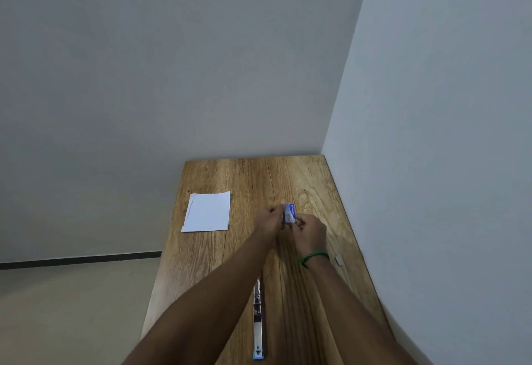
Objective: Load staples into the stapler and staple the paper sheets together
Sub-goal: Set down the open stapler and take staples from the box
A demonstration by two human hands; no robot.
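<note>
A small blue and white staple box (289, 213) is held above the middle of the wooden table (311, 180). My left hand (269, 220) pinches its left side and my right hand (311, 232) pinches its lower right corner. The stapler (257, 321), metal with a blue end, lies flung open in a long line on the near part of the table, between my forearms. A small stack of white paper sheets (207, 211) lies flat at the table's left edge, apart from both hands.
A small pale object (339, 260), perhaps a strip of staples, lies near the table's right edge. Grey walls close off the far and right sides of the table. To the left the table drops to a beige floor (72, 307).
</note>
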